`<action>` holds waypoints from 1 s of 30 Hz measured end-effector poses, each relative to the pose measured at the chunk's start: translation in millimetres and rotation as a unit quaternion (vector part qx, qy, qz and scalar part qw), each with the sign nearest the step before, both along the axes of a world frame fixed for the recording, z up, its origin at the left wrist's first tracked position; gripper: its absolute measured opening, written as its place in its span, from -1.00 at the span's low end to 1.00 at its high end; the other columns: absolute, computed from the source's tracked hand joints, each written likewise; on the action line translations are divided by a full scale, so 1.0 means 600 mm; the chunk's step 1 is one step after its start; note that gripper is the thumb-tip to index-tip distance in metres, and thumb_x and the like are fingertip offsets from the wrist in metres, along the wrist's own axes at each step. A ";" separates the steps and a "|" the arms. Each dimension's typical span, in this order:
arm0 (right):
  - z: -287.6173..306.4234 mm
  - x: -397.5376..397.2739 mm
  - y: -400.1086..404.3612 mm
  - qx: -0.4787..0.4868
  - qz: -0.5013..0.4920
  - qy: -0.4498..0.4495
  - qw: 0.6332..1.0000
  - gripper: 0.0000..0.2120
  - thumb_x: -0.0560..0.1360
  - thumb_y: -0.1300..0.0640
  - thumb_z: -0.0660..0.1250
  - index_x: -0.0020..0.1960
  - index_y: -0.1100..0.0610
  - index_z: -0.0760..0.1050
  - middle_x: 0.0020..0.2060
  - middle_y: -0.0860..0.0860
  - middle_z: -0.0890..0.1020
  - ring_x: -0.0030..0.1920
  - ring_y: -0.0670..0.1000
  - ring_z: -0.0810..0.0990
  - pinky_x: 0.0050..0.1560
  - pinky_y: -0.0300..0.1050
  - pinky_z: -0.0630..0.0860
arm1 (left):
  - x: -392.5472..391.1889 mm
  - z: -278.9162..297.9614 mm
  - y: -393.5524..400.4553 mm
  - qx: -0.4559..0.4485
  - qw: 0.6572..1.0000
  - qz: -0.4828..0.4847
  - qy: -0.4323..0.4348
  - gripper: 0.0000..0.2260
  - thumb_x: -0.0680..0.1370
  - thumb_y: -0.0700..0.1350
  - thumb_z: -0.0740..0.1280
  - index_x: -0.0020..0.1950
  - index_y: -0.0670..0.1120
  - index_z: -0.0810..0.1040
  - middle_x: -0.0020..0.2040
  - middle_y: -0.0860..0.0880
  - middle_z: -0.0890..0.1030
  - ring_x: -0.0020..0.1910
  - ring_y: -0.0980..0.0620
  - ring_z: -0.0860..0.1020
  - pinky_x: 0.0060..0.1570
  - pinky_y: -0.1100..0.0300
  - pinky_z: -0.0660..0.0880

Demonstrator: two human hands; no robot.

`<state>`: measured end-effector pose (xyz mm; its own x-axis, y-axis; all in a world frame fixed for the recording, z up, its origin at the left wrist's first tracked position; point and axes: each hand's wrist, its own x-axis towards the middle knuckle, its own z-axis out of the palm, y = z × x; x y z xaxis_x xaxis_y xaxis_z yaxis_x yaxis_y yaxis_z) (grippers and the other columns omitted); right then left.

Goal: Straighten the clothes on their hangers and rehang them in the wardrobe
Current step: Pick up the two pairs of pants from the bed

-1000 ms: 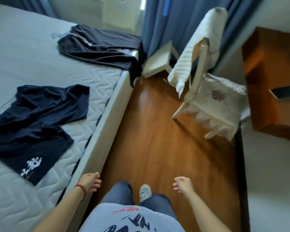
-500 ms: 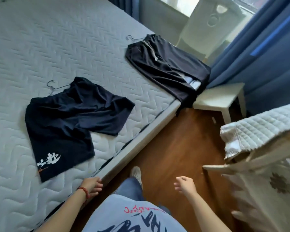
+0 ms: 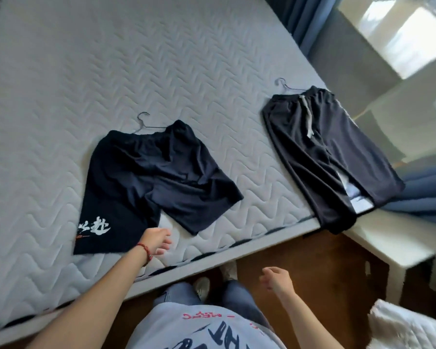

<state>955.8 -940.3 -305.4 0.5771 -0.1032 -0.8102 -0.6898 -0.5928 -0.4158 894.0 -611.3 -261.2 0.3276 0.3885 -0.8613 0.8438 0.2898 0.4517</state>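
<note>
The navy shorts (image 3: 146, 177) with white lettering lie rumpled on the mattress (image 3: 111, 59), near its front edge, their waistband threaded on a wire hanger (image 3: 144, 120) whose hook points to the far side. To the right, well apart, grey drawstring shorts (image 3: 330, 152) lie on their own wire hanger (image 3: 286, 84), one leg drooping over the mattress edge. Both garments look light, soft and limp, likely to slide on thin wire; the waistband beside the hook seems the best place to take hold. The left hand (image 3: 155, 240), with a red bead bracelet (image 3: 145, 250), hovers just beside the lettered hem, fingers loosely curled, holding nothing. The right hand (image 3: 275, 278) hangs over the wooden floor (image 3: 325, 273), loosely curled and empty.
</note>
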 end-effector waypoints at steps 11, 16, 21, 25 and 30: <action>-0.019 0.295 0.157 0.056 0.209 0.029 0.976 -0.90 0.56 0.21 0.19 0.02 0.21 0.46 -0.35 0.07 0.57 -0.41 0.02 0.52 -0.46 -0.25 0.36 | 0.042 -0.014 0.002 0.024 0.985 0.167 0.032 -0.82 0.54 -0.19 0.22 -0.26 -0.13 0.46 -0.36 -0.09 0.48 -0.44 0.01 0.40 -0.51 0.32 0.30; -0.028 0.356 0.262 0.072 0.264 0.014 0.962 -0.85 0.54 0.20 0.20 0.01 0.23 0.51 -0.36 0.05 0.58 -0.39 0.02 0.54 -0.38 -0.22 0.38 | 0.066 -0.033 0.035 0.050 0.980 0.189 0.024 -0.84 0.54 -0.17 0.23 -0.22 -0.13 0.50 -0.33 -0.09 0.53 -0.40 0.01 0.45 -0.40 0.24 0.34; -0.053 0.400 0.371 0.094 0.267 -0.009 0.959 -0.87 0.55 0.20 0.20 -0.03 0.20 0.52 -0.31 0.07 0.58 -0.37 -0.01 0.52 -0.26 -0.18 0.43 | 0.127 -0.084 0.119 0.087 0.981 0.172 0.010 -0.87 0.54 -0.18 0.22 -0.18 -0.12 0.51 -0.32 -0.07 0.55 -0.40 0.05 0.47 -0.52 0.34 0.39; -0.100 0.451 0.474 0.106 0.288 -0.070 0.949 -0.86 0.52 0.21 0.22 -0.04 0.15 0.56 -0.19 0.13 0.66 -0.18 0.11 0.61 0.07 0.02 0.51 | 0.192 -0.147 0.221 0.151 0.978 0.144 -0.016 -0.87 0.54 -0.19 0.22 -0.17 -0.10 0.52 -0.32 -0.03 0.56 -0.38 0.06 0.48 -0.53 0.38 0.41; -0.154 0.524 0.619 0.095 0.371 -0.190 0.904 -0.72 0.56 0.15 0.18 0.23 0.17 0.50 0.17 0.14 0.59 0.21 0.13 0.52 0.26 -0.03 0.40 | 0.265 -0.231 0.366 0.247 0.962 0.101 -0.048 -0.83 0.53 -0.16 0.22 -0.23 -0.01 0.53 -0.30 0.02 0.58 -0.21 -0.03 0.55 -0.14 0.13 0.48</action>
